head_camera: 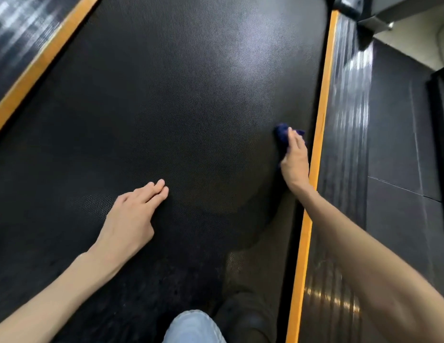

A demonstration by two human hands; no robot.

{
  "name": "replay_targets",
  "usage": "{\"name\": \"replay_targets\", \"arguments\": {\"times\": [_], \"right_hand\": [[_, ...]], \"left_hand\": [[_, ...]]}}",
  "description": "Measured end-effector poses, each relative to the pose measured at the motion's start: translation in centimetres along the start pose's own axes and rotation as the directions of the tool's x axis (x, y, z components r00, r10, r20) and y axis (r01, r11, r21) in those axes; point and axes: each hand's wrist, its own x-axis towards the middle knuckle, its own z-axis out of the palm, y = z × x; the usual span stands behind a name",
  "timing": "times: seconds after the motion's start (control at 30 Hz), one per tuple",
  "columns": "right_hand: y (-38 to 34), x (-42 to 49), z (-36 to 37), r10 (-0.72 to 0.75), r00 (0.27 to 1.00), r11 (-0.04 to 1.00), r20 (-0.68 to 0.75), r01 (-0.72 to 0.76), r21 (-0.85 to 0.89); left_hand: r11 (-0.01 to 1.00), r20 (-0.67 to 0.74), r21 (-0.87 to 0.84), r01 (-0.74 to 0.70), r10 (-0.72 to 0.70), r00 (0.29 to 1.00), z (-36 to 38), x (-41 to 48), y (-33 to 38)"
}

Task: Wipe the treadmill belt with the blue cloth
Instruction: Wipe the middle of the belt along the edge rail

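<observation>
Head view: right grip [295, 157], straight-fingered, presses crumpled blue cloth [281, 133] onto dimpled black belt [166, 95]; left grip [134, 214] flat, empty.

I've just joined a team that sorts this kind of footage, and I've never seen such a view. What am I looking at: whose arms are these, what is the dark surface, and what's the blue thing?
There is one picture, taken by a camera worn on a person's head and looking down. So the two bare arms are the wearer's own.

The dark dimpled surface is a treadmill belt with an orange strip along each side. Beyond the right one are a ribbed side rail and the floor.

The left hand rests flat on the belt, fingers straight, holding nothing. The right hand presses a blue cloth onto the belt near the right strip, as for wiping.

The pale blue shape at the bottom is the person's knee in jeans.
</observation>
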Motion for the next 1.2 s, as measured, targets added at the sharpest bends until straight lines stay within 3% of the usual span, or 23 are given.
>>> {"name": "replay_targets", "arguments": {"times": [0.1,0.17,0.27,0.3,0.33,0.4,0.43,0.47,0.5,0.53,0.57,0.6,0.63,0.67,0.73,0.8,0.87,0.93,1.0,1.07,1.1,1.2], "right_hand": [[-2.2,-3.2,1.3,0.071,0.989,0.997,-0.129,-0.068,0.025],[-4.5,-5.5,2.4,0.014,0.989,0.999,-0.144,-0.01,0.032],[-7.2,-10.4,3.3,-0.238,0.968,0.97,0.081,0.232,0.077],[-7.8,-12.5,3.5,-0.39,0.898,0.921,0.204,0.379,0.092],[-8.1,-14.4,3.5,-0.564,0.758,0.821,0.327,0.557,0.126],[-7.1,-15.8,2.4,-0.801,0.308,0.488,0.514,0.833,0.262],[-5.8,-14.5,1.7,-0.827,0.149,0.358,0.542,0.883,0.305],[-4.6,-12.7,1.1,-0.826,0.132,0.33,0.548,0.902,0.279],[-3.3,-10.7,0.6,-0.804,0.255,0.411,0.537,0.891,0.192],[-2.1,-8.7,0.0,-0.739,0.462,0.569,0.491,0.817,0.088],[-1.0,-7.0,-0.6,-0.626,0.676,0.733,0.388,0.68,0.0],[-0.4,-5.7,-1.1,-0.467,0.844,0.867,0.264,0.495,-0.052],[-0.5,-4.9,-1.3,-0.286,0.947,0.953,0.147,0.298,-0.06],[-1.2,-4.6,-0.9,-0.116,0.992,0.992,0.052,0.118,-0.039],[-3.9,-5.4,0.8,0.045,0.995,0.999,-0.09,-0.046,-0.01],[-7.0,-7.9,3.1,-0.071,0.994,0.997,-0.084,0.068,-0.032],[-10.3,-11.0,5.3,-0.274,0.958,0.961,0.08,0.275,-0.004],[-13.8,-13.9,6.9,-0.49,0.844,0.871,0.217,0.484,0.084],[-16.5,-15.3,8.2,-0.68,0.677,0.73,0.284,0.661,0.172],[-17.6,-14.0,9.1,-0.767,0.569,0.632,0.295,0.75,0.197],[-17.8,-12.5,9.6,-0.751,0.599,0.653,0.279,0.737,0.175],[-18.7,-6.5,10.2,-0.43,0.899,0.896,0.09,0.412,0.168]], "left_hand": [[1.0,0.009,-0.019,0.008,-0.008,1.0,-0.1,-0.1,0.2],[0.999,0.0,-0.031,0.014,-0.014,1.0,-0.1,-0.2,0.3],[0.999,-0.026,-0.043,0.001,-0.002,1.0,-0.7,-0.2,0.3],[0.999,-0.031,-0.052,-0.005,0.004,1.0,-0.9,-0.2,0.1],[0.998,-0.035,-0.068,-0.008,0.006,0.999,-1.1,-0.2,-0.1],[0.995,-0.035,-0.101,-0.015,0.012,0.999,-1.3,-0.1,-0.4],[0.993,-0.031,-0.115,-0.025,0.022,0.999,-1.3,0.0,-0.5],[0.992,-0.03,-0.12,-0.038,0.035,0.999,-1.3,0.0,-0.6],[0.992,-0.03,-0.118,-0.051,0.048,0.998,-1.4,0.0,-0.7],[0.992,-0.029,-0.105,-0.068,0.065,0.997,-1.3,0.0,-0.8],[0.991,-0.028,-0.097,-0.092,0.09,0.996,-1.3,-0.1,-0.9],[0.989,-0.022,-0.104,-0.109,0.107,0.994,-1.2,-0.2,-1.1],[0.985,-0.029,-0.131,-0.112,0.109,0.994,-1.2,-0.2,-1.2],[0.982,-0.051,-0.16,-0.097,0.09,0.995,-1.2,-0.4,-1.3],[0.983,-0.077,-0.18,-0.037,0.024,0.997,-1.2,-1.0,-1.8],[0.99,-0.114,-0.139,0.024,-0.04,0.993,-1.3,-1.6,-2.5],[0.99,-0.137,-0.09,0.108,-0.119,0.983,-1.6,-2.4,-3.8],[0.985,-0.154,-0.022,0.173,-0.174,0.973,-2.2,-3.3,-5.2],[0.969,-0.181,0.03,0.245,-0.236,0.955,-3.0,-4.3,-6.2],[0.944,-0.186,0.053,0.324,-0.31,0.932,-3.8,-5.5,-7.1],[0.929,-0.175,0.063,0.366,-0.351,0.92,-4.1,-6.2,-7.5],[0.878,-0.137,0.092,0.471,-0.457,0.879,-5.1,-8.6,-8.6]]}}
